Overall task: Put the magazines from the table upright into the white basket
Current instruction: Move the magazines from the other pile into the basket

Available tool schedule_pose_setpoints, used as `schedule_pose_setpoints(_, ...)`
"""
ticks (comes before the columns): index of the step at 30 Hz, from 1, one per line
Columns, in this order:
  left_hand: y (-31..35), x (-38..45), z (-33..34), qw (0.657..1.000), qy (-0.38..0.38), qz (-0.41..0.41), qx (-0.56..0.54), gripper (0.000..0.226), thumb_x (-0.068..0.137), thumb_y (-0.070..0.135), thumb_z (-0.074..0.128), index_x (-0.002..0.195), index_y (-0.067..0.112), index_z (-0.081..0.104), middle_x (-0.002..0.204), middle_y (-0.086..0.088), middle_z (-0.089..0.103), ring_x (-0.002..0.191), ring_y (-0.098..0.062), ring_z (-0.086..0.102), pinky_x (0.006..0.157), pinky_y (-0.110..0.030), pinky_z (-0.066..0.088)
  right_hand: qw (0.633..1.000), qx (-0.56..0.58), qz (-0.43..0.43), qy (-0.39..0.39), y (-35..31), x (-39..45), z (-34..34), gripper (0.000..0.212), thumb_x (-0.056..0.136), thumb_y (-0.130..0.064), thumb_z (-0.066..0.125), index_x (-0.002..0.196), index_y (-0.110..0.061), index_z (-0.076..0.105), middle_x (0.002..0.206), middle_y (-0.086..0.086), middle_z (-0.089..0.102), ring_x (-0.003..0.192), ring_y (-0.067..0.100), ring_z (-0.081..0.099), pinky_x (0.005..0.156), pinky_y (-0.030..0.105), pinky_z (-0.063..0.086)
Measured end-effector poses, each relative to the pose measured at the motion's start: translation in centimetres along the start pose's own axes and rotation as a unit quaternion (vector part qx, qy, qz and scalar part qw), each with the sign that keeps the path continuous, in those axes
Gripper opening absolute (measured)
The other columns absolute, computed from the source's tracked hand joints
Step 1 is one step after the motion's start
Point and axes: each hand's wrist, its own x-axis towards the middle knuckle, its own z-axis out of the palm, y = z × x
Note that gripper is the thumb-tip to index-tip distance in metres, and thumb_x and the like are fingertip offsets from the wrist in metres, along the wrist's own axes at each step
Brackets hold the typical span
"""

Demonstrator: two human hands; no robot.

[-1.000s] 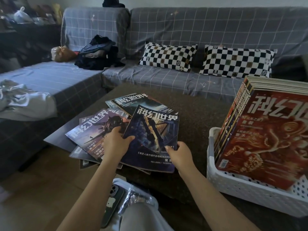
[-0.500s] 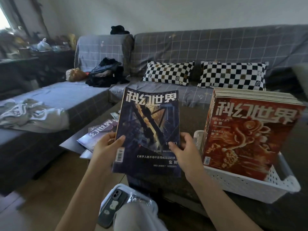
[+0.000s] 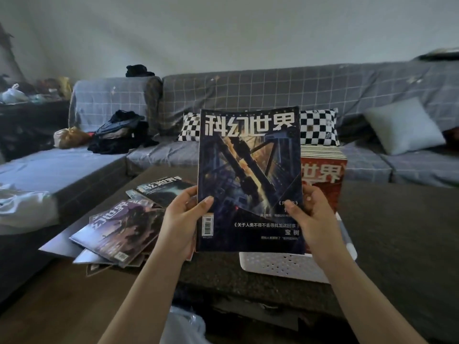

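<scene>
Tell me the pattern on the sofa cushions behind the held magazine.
A black-and-white checkerboard on the cushions, seen in the head view; the magazine hides part of them.

Both forearms are bare, no sleeves; left hand (image 3: 182,219) and right hand (image 3: 314,217) wear no rings or gloves.

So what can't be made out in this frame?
Head view only:
- Basket: the held magazine hides its inside; free room can't be judged.
- Red magazine: mostly behind the held one; the count of the stack can't be told.
- Left hand and right hand: fingers behind the cover are hidden.
- Table pile: lower copies are overlapped.
</scene>
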Motion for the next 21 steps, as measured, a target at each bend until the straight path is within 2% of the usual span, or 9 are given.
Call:
schedule_pose_setpoints(3, -1.3, 1.0, 2.9, 0.999, -0.031, -0.011, 0.012, 0.034, 0.072, 0.021, 0.073, 0.104, 0.012, 0.065, 0.097, -0.01, 0.075, 0.088, -0.028, 0.072, 0.07, -0.037, 0.058, 0.999, -0.019, -0.005, 0.045, 0.3, 0.6, -2.9, 0.025, 0.087, -0.013, 0.062, 0.095, -0.035, 0.054, 0.093, -0.009, 0.074, 0.088, 0.011, 0.069, 0.083, 0.042, 0.055)
schedule_pose_setpoints(5, -2.4, 1.8, 4.8, 0.999, -0.033, -0.014, 0.035, 0.026, 0.076, 0.016, 0.073, 0.101, 0.012, 0.066, 0.095, -0.007, 0.075, 0.089, -0.026, 0.071, 0.074, -0.036, 0.058, 0.995, -0.064, -0.016, 0.08, 0.7, 1.2, -4.4, 0.025, 0.087, -0.014, 0.064, 0.094, -0.036, 0.053, 0.093, -0.01, 0.072, 0.089, 0.009, 0.068, 0.083, 0.038, 0.054)
schedule_pose_setpoints(9, -4.8, 3.4, 7.3, 0.991, -0.008, -0.017, 0.135, 0.017, 0.082, 0.011, 0.072, 0.095, 0.02, 0.067, 0.086, 0.004, 0.076, 0.081, -0.015, 0.072, 0.068, -0.028, 0.056, 0.986, -0.127, -0.008, 0.112, 2.1, 2.2, -6.5, 0.028, 0.088, -0.018, 0.063, 0.09, -0.041, 0.047, 0.089, -0.018, 0.068, 0.085, 0.001, 0.065, 0.072, 0.026, 0.051)
schedule_pose_setpoints(11, -5.9, 4.1, 7.8, 0.978, 0.004, -0.017, 0.207, 0.015, 0.081, 0.014, 0.074, 0.092, 0.024, 0.068, 0.086, 0.007, 0.075, 0.081, -0.01, 0.071, 0.07, -0.027, 0.055, 0.982, -0.151, 0.008, 0.109, 3.0, 2.6, -7.2, 0.029, 0.088, -0.019, 0.063, 0.09, -0.041, 0.046, 0.088, -0.023, 0.063, 0.083, -0.005, 0.06, 0.065, 0.018, 0.045)
schedule_pose_setpoints(13, -6.8, 4.2, 7.9, 0.965, 0.004, -0.009, 0.264, 0.016, 0.081, 0.017, 0.074, 0.083, 0.031, 0.067, 0.082, 0.014, 0.073, 0.078, -0.002, 0.068, 0.065, -0.02, 0.052, 0.98, -0.173, 0.021, 0.096, 4.0, 2.8, -7.7, 0.028, 0.088, -0.018, 0.063, 0.089, -0.041, 0.046, 0.087, -0.027, 0.058, 0.081, -0.01, 0.053, 0.062, 0.012, 0.04)
schedule_pose_setpoints(16, -8.1, 3.9, 7.7, 0.943, 0.004, -0.011, 0.332, 0.019, 0.079, 0.023, 0.076, 0.072, 0.036, 0.064, 0.073, 0.02, 0.069, 0.067, 0.007, 0.064, 0.053, -0.009, 0.043, 0.973, -0.207, 0.048, 0.085, 5.7, 2.7, -8.0, 0.022, 0.089, -0.018, 0.062, 0.091, -0.035, 0.048, 0.087, -0.025, 0.058, 0.08, -0.001, 0.056, 0.059, 0.012, 0.039)
schedule_pose_setpoints(21, -8.7, 3.8, 7.7, 0.888, 0.011, 0.007, 0.46, 0.028, 0.077, 0.029, 0.077, 0.061, 0.039, 0.057, 0.062, 0.021, 0.061, 0.062, 0.005, 0.058, 0.051, -0.014, 0.037, 0.949, -0.292, 0.037, 0.116, 7.0, 2.6, -8.0, 0.017, 0.089, -0.019, 0.062, 0.09, -0.032, 0.051, 0.076, -0.027, 0.052, 0.067, -0.009, 0.047, 0.052, 0.008, 0.032)
